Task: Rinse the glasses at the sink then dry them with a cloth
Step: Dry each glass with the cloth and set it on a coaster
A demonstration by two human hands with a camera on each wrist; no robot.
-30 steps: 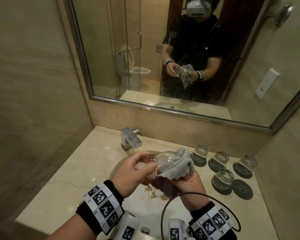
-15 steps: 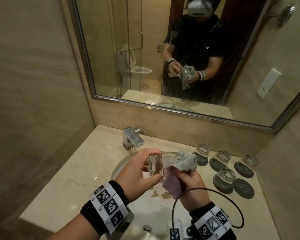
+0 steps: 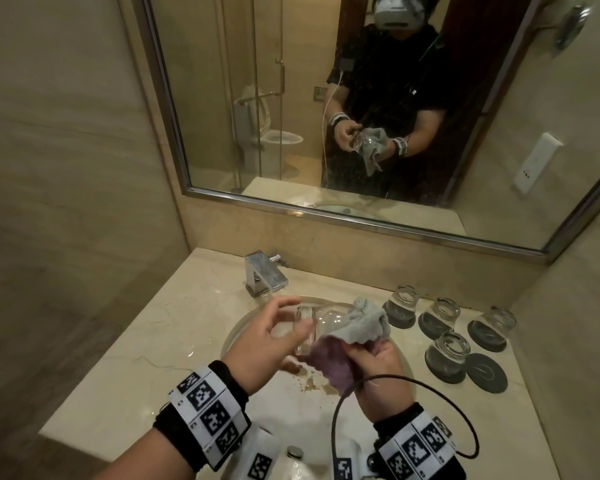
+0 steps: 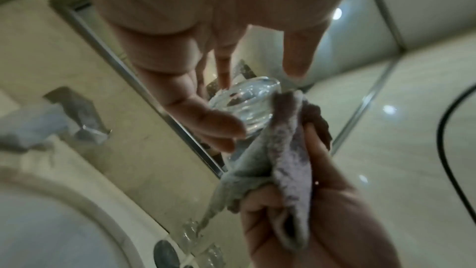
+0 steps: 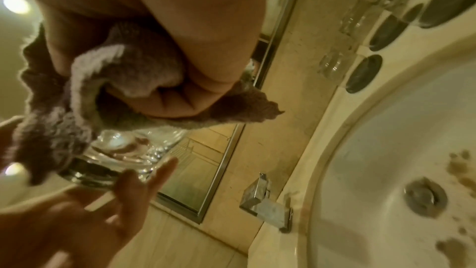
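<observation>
Over the sink I hold a clear glass [image 3: 321, 318] on its side, its thick base toward my left hand [image 3: 300, 315]. The left fingers are spread and nearly straight; the thumb [image 4: 213, 121] lies against the glass [image 4: 244, 101] and the fingertips hover at its base. My right hand [image 3: 371, 358] grips a grey and purple cloth [image 3: 364, 325] bunched over the mouth end of the glass. In the right wrist view the cloth [image 5: 64, 129] covers part of the glass [image 5: 134, 150], and the mouth is hidden.
Several glasses [image 3: 400, 303] stand upside down on dark coasters at the counter's right; one coaster [image 3: 486, 372] is bare. A chrome tap [image 3: 265, 273] stands behind the basin [image 3: 236, 334], which has brown stains [image 3: 312, 381]. A black cable [image 3: 465, 410] loops by my right wrist. The mirror [image 3: 222, 98] rises behind.
My left hand has loosened from a curled grip on the glass base to spread fingers. The glass and cloth have turned a little in the right hand.
</observation>
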